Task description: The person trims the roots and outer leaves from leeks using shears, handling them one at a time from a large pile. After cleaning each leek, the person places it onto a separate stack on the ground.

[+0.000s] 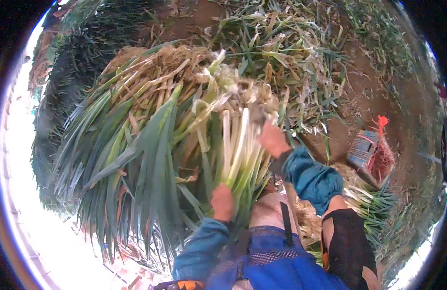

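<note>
A large heap of leeks [151, 140] lies in front of me, roots at the top and long green leaves hanging toward me. My left hand [222, 200] is closed round leek stalks where the white turns to green. Above and to the right, my right hand [273, 138] is closed beside the pale shafts [243, 130], just below their roots. Its fingers are blurred, and what they hold, if anything, is hidden. Loose, torn outer skins [247, 94] cover the root ends near this hand.
Stripped leaves and peelings [300, 67] litter the soil beyond the heap. To the right lies a bag with a red tied top [380, 125], with reddish strands inside. Cleaned leeks [363, 205] lie beside my right leg. Dark green plants [73, 72] stand at the left.
</note>
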The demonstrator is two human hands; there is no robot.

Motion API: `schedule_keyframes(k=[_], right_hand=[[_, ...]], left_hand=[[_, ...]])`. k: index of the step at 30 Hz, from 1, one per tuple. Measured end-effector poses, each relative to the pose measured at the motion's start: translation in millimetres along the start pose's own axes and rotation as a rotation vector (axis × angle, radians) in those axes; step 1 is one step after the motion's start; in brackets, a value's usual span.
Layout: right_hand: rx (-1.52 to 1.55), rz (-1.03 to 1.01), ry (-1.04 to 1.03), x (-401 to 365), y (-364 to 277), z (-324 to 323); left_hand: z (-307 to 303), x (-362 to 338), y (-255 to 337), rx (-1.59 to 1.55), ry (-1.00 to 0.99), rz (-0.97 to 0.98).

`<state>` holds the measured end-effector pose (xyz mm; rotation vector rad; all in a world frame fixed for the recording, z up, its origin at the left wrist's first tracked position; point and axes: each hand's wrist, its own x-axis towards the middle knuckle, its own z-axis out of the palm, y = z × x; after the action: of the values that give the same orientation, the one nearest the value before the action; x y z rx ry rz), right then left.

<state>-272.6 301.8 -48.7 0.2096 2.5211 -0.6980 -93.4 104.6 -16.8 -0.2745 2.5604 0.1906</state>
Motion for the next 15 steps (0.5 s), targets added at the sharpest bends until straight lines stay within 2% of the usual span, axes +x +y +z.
schedule_keyframes(k=[2, 3, 5, 6, 7, 8, 9, 10, 12, 15], right_hand=[[0.072, -0.130, 0.183, 9, -2, -12], [0.089, -0.170, 0.116, 1, -8, -16], [0.108, -0.258, -0.006, -27, -12, -20], [0.041, -0.554, 0.147, -37, 6, 3], [0.231, -0.246, -0.251, -59, -16, -27], [0.189, -0.271, -0.195, -67, -13, -21], [0.149, -0.296, -0.138, -72, -7, -13], [0.112, -0.317, -0.082, -77, -4, -8], [0.136, -0.277, -0.180, -88, -12, -14], [0.175, -0.228, -0.229, -97, -36, -25]], left_hand=[[-5, 0, -9, -0.044, -0.105, 0.036], [-20, 4, -13, -0.070, -0.162, 0.083], [-62, 29, -16, 0.031, -0.087, 0.132], [-83, 53, -23, 0.123, 0.087, 0.175], [-93, 95, -41, 0.142, 0.177, 0.187], [-133, 109, -42, 0.139, 0.438, 0.160], [-159, 136, -52, 0.263, 0.701, 0.166], [-179, 154, -62, 0.327, 0.780, 0.138], [-204, 184, -84, 0.277, 0.670, 0.099], [-183, 203, -101, 0.149, 0.250, -0.143]])
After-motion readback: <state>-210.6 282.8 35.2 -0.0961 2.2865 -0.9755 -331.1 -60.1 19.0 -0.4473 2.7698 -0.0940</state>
